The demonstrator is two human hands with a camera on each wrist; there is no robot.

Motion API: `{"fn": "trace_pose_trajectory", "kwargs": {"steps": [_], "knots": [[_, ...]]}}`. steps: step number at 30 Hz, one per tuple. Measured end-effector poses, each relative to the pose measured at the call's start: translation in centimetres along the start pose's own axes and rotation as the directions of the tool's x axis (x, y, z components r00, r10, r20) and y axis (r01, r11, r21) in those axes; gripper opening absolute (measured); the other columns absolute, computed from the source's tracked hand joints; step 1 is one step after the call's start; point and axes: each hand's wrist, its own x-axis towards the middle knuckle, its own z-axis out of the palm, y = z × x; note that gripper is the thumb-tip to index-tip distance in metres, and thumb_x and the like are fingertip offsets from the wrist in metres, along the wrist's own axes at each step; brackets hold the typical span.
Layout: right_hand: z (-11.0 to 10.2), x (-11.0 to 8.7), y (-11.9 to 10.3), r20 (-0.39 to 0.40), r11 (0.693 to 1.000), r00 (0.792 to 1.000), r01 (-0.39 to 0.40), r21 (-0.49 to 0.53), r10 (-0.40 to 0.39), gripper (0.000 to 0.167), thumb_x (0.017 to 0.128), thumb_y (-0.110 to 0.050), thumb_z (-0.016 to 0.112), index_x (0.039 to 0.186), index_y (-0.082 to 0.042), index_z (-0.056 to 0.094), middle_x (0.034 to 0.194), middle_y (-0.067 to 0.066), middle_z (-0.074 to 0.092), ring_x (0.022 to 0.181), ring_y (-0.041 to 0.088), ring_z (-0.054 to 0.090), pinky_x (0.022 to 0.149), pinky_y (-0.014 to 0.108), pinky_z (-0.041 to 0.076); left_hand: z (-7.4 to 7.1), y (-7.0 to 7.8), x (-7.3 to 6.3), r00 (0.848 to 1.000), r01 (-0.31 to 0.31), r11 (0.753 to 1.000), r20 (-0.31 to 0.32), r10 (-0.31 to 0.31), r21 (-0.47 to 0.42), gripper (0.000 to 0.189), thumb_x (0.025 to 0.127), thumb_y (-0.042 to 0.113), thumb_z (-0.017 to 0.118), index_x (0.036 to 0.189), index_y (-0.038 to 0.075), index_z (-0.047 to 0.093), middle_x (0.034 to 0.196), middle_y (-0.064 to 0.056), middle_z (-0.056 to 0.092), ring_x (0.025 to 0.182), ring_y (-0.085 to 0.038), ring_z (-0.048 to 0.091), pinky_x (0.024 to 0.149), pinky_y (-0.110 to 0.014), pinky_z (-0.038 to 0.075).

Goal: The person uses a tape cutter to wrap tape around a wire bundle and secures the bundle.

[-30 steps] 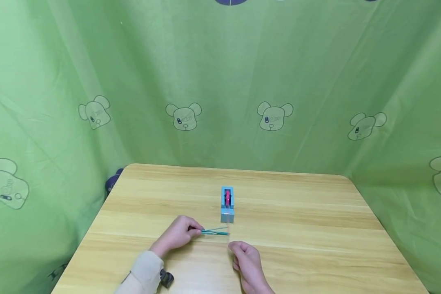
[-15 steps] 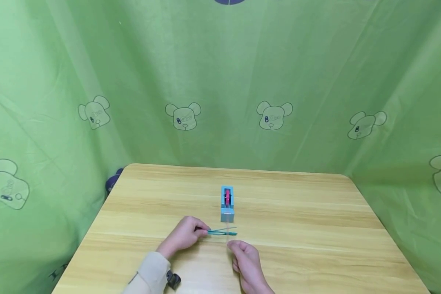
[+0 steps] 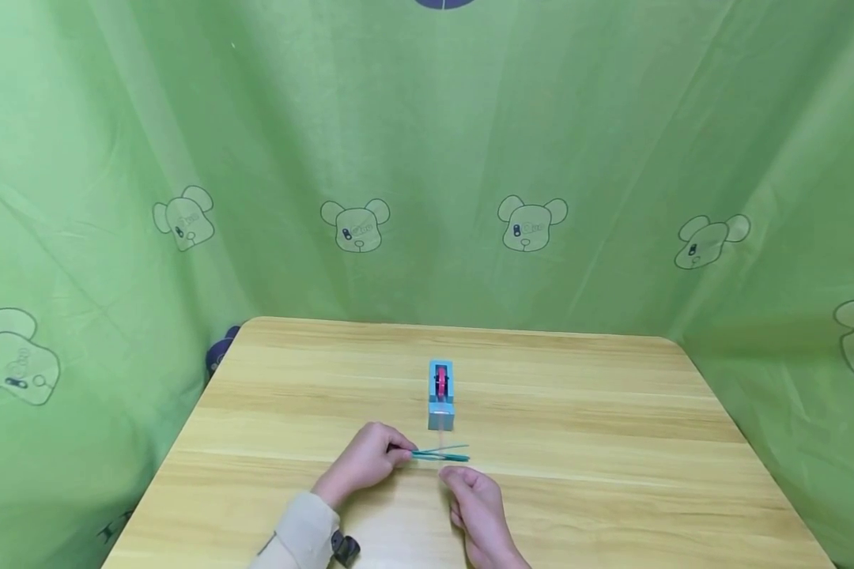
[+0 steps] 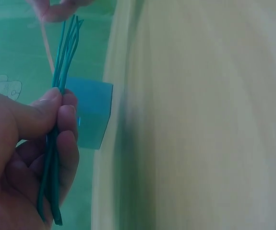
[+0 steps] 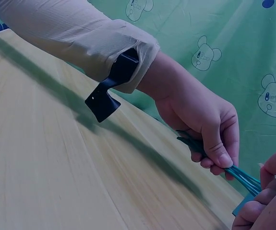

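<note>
A blue tape dispenser [image 3: 440,418] stands on the table with a pink-red roll in it. From its front a clear tape strip [image 3: 440,438] stretches toward me, its end pinched between thumb and finger of my right hand [image 3: 478,506]. My left hand [image 3: 367,460] grips a bundle of thin green wire-like strands [image 3: 457,457], held sideways across the strip. In the left wrist view the strands [image 4: 66,60] fan apart at the tip, beside the strip [image 4: 47,45]. Whether strands and tape touch, I cannot tell. The right wrist view shows the left hand [image 5: 202,112] curled round the bundle.
The wooden table [image 3: 598,427] reaches out on both sides of the dispenser. Behind it hangs a green curtain [image 3: 427,142] with bear prints. A black camera mount [image 3: 345,547] sits at the left wrist, beside a beige sleeve [image 3: 302,525].
My left hand has moved to the right and slightly toward me, carrying the green strands across the tape strip. My right hand has stayed nearly still, holding the tape end. The dispenser has not moved.
</note>
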Motion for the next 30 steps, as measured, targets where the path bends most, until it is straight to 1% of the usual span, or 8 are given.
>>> {"fn": "trace_pose_trajectory", "kwargs": {"steps": [4,7,9,13,18,20,24,30], "knots": [[0.0,-0.1,0.0,0.005,1.000,1.000,0.003,0.008,-0.003,0.021,0.089,-0.018,0.070,0.092,0.003,0.068,0.050,-0.008,0.037,0.042,0.005,0.029,0.041,0.019,0.024,0.3,0.4,0.0,1.000,-0.005,1.000,0.004,0.005,0.004,0.010,0.090,0.008,0.071,0.097,0.010,0.078,0.090,0.003,0.074,0.074,-0.003,0.063,0.069,-0.022,0.053],[0.0,-0.1,0.1,0.005,1.000,1.000,0.010,0.017,-0.010,0.018,0.089,-0.017,0.071,0.084,0.000,0.066,0.050,-0.008,0.037,0.042,0.006,0.029,0.041,0.019,0.023,0.5,0.7,0.0,1.000,-0.011,1.000,0.005,0.011,0.001,0.009,0.090,0.008,0.072,0.096,0.010,0.078,0.088,0.003,0.073,0.072,-0.003,0.062,0.068,-0.022,0.053],[0.0,-0.2,0.2,0.003,0.999,1.000,0.019,0.027,-0.019,0.019,0.088,-0.015,0.071,0.077,-0.002,0.063,0.050,-0.007,0.037,0.042,0.006,0.029,0.041,0.019,0.023,0.7,0.8,0.0,1.000,-0.015,1.000,0.005,0.015,0.004,0.009,0.090,0.008,0.072,0.096,0.010,0.079,0.087,0.003,0.073,0.071,-0.002,0.062,0.067,-0.022,0.053],[0.0,-0.2,0.2,0.002,0.999,1.000,0.031,0.036,-0.031,0.022,0.088,-0.014,0.071,0.073,-0.005,0.059,0.050,-0.007,0.037,0.042,0.006,0.029,0.041,0.019,0.023,0.9,1.0,0.2,1.000,-0.015,1.000,0.013,0.015,0.002,0.009,0.090,0.008,0.071,0.096,0.010,0.079,0.086,0.006,0.073,0.069,-0.002,0.061,0.065,-0.021,0.052],[0.1,-0.2,0.2,-0.006,0.999,0.999,0.034,0.040,-0.033,0.021,0.088,-0.014,0.071,0.075,-0.004,0.059,0.052,-0.008,0.038,0.043,0.005,0.030,0.042,0.019,0.023,1.2,1.3,0.3,1.000,-0.016,1.000,0.017,0.016,-0.002,0.010,0.091,0.009,0.071,0.096,0.011,0.079,0.086,0.007,0.072,0.069,-0.002,0.061,0.065,-0.021,0.052],[0.1,-0.2,0.2,-0.006,0.999,0.999,0.032,0.044,-0.031,0.020,0.088,-0.014,0.072,0.076,-0.004,0.060,0.052,-0.008,0.039,0.043,0.005,0.030,0.042,0.019,0.023,1.3,1.4,0.3,1.000,-0.024,1.000,0.015,0.024,0.000,0.009,0.090,0.009,0.071,0.096,0.011,0.079,0.085,0.007,0.072,0.069,-0.002,0.062,0.065,-0.021,0.052],[0.1,-0.2,0.2,-0.002,0.998,1.000,0.029,0.054,-0.029,0.022,0.089,-0.014,0.072,0.074,-0.004,0.057,0.052,-0.008,0.038,0.043,0.005,0.030,0.042,0.019,0.023,1.5,1.6,0.2,0.999,-0.042,0.999,0.011,0.042,0.012,0.009,0.091,0.009,0.071,0.095,0.011,0.078,0.085,0.005,0.073,0.070,-0.002,0.062,0.066,-0.020,0.052],[0.0,-0.2,0.2,0.001,0.998,0.999,0.035,0.061,-0.035,0.018,0.089,-0.013,0.070,0.080,0.000,0.061,0.053,-0.008,0.039,0.043,0.005,0.030,0.041,0.018,0.023,1.7,2.2,0.1,0.998,-0.071,0.997,0.001,0.071,0.033,0.009,0.092,0.011,0.070,0.094,0.010,0.078,0.086,0.004,0.073,0.072,0.000,0.061,0.067,-0.019,0.052]]}}
